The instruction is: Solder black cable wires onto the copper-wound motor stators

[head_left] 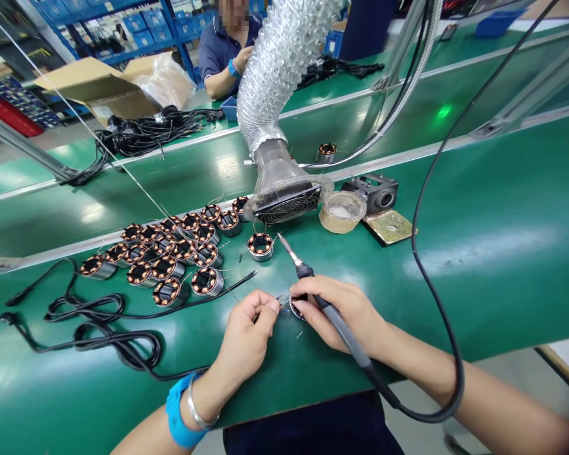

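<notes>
My right hand (344, 313) is closed round a soldering iron (308, 272), its tip pointing up and away, while its fingertips also touch a small wound motor stator (294, 305) on the green bench. My left hand (249, 328) pinches at the stator's thin wires from the left. A single stator (260, 246) stands just beyond the iron's tip. Several more copper-wound stators (171, 253) are grouped to the left.
A fume extractor hood (287, 199) on a silver flexible duct hangs over the bench behind. Beside it stand a tape roll (341, 212) and a metal fixture (377, 193). Black cables (90, 322) loop at the left. Another person (225, 50) sits across the far bench.
</notes>
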### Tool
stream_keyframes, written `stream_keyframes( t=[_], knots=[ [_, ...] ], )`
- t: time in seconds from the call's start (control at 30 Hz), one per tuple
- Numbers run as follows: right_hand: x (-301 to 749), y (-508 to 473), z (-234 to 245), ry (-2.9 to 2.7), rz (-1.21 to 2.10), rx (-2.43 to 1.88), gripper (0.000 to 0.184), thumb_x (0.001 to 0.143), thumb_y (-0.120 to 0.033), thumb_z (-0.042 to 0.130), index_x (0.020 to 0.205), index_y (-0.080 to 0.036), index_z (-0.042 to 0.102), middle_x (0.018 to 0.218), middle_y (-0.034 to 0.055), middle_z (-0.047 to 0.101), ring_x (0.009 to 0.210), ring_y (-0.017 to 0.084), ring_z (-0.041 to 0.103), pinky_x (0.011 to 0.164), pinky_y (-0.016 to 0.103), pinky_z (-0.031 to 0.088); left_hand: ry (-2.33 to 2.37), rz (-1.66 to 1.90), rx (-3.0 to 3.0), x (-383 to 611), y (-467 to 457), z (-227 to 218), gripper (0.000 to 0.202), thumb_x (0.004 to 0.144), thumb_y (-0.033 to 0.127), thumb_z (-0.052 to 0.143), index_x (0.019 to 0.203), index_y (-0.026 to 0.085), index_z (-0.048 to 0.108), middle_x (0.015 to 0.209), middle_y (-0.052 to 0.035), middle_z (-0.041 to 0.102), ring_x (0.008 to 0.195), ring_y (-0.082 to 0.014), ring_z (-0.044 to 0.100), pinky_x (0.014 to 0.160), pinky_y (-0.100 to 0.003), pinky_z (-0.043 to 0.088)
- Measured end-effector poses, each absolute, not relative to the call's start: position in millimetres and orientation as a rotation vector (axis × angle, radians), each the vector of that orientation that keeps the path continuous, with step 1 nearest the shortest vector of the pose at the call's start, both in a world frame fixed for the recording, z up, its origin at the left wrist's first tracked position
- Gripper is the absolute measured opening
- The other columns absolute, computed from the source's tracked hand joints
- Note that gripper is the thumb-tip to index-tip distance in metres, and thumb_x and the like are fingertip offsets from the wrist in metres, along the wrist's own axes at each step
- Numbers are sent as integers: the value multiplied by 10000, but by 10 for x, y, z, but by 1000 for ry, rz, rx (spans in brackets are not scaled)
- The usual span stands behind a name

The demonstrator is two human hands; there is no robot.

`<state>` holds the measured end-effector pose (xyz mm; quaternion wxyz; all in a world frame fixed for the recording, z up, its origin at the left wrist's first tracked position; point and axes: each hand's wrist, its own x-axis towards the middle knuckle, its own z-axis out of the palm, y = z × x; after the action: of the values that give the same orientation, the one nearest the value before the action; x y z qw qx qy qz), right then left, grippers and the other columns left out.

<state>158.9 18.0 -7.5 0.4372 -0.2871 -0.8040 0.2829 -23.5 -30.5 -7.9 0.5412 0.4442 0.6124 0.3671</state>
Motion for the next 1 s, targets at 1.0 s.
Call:
stream_keyframes(
  t=[1.0],
  knots=[
    [1907, -121, 11, -1657, 795, -947, 156, 830, -188, 586, 939, -218, 693, 757, 18, 683, 634, 158, 625, 552, 263, 487, 1537, 887, 1249, -190, -299, -22, 259, 886, 344, 528, 686, 182, 507, 571, 60, 402, 539, -99, 348, 529, -221, 277]
  ],
)
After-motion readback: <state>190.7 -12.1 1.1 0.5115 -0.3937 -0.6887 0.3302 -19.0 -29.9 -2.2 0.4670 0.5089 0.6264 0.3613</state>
